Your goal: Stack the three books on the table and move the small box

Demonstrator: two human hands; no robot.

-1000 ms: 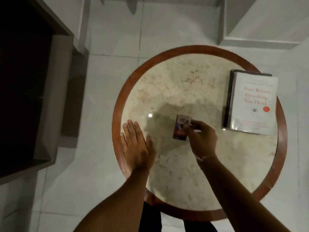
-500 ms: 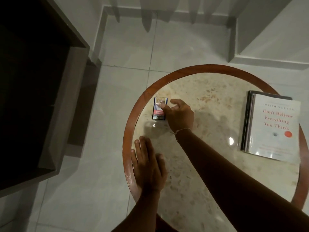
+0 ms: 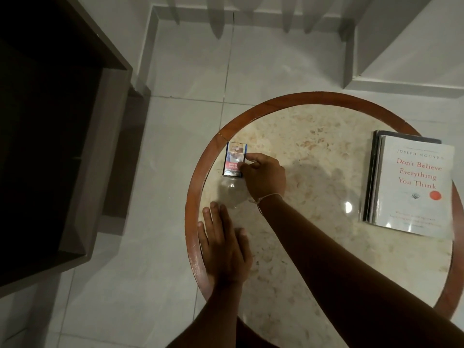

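The right hand (image 3: 263, 177), fingers pinching the small box (image 3: 234, 159), is now setting it near the table's (image 3: 198, 172) left rim, away from centre; the stacked books (image 3: 411, 187) are complete.

The head camera looks steeply down (wide-angle, near arm's reach) onto the round table (image 3: 200, 169).

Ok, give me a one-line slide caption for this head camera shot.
Right hand sets the small box near the round table's rim; left hand lies flat, books stacked opposite.
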